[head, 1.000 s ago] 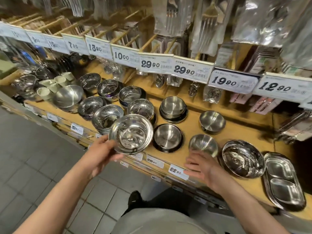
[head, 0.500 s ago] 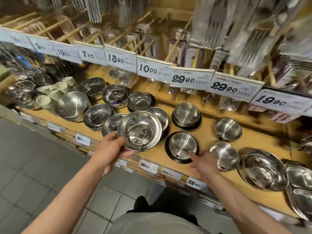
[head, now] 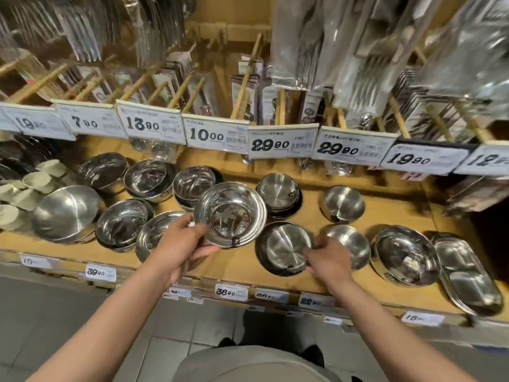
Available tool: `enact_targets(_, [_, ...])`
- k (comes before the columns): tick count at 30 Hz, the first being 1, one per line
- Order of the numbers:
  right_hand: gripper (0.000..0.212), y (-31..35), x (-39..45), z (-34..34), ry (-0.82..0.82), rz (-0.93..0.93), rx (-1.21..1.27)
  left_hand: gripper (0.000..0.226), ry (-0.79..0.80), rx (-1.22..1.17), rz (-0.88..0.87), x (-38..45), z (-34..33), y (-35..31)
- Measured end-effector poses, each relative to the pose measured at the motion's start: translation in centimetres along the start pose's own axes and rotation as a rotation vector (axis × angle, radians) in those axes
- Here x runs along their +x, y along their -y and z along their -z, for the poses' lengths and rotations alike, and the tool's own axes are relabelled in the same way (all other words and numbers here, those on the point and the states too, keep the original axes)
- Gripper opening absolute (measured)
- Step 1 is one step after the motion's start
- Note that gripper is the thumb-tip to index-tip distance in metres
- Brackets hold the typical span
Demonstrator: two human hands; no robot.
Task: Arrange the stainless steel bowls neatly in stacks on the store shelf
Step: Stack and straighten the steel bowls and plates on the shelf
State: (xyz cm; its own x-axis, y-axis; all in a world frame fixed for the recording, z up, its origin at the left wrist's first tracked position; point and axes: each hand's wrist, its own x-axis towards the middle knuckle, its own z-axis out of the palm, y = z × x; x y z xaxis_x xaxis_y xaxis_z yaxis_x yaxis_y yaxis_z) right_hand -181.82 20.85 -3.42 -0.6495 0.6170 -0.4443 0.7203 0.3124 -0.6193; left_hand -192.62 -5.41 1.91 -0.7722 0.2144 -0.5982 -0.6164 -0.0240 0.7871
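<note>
A shiny steel bowl (head: pixel 230 216) is held up off the wooden shelf (head: pixel 396 213) by the left hand (head: pixel 179 241), whose fingers are curled under its near rim with the thumb on the edge. The right hand (head: pixel 327 257) is set against the near edge of a dark-rimmed bowl stack (head: pixel 285 248) at the shelf front; its fingertips appear pinched on that rim, though the grip is partly hidden.

A slip is judged the main risk: the lifted bowl is gripped at one side only, so it could tip and drop onto the bowls (head: pixel 159 235) beneath. The dark-rimmed stack could also be dragged over the shelf lip if pulled too far forward, and a mismatched size would be seated crookedly.

Every bowl in view looks empty, holding only reflections. Several are nested in stacks, such as the rear stack (head: pixel 278 193), while the divided tray (head: pixel 468 271) at far right is also bare inside.
</note>
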Motion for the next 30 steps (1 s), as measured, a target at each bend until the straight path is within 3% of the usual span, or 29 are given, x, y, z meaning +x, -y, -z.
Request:
enact_targets(3, [0.003,-1.0,0.6,2.4,-0.058,0.063,0.027,0.027,0.019,-0.015,-0.006,0.2,-1.8,-0.3])
enact_targets(8, [0.011,-4.4,3.0,7.2,-0.110,-0.004,0.298,0.026,0.028,-0.022,-0.006,0.1,-4.8,0.5])
enact_targets(12, [0.008,-6.4,4.5,9.2,-0.086,-0.062,0.338,0.026,0.029,-0.043,0.002,-0.2,-7.0,1.8])
enact_targets(18, [0.025,-7.2,5.0,9.4,-0.048,0.064,0.056,0.027,-0.019,-0.079,0.013,-0.7,-7.7,3.0])
enact_targets(25, [0.023,-7.2,4.3,9.8,-0.125,0.241,-0.163,0.020,-0.131,-0.153,-0.014,-1.8,-7.3,3.7])
enact_targets(30, [0.028,-6.4,3.6,9.8,-0.144,0.231,-0.270,0.020,-0.145,-0.177,0.007,-2.4,-6.9,4.7])
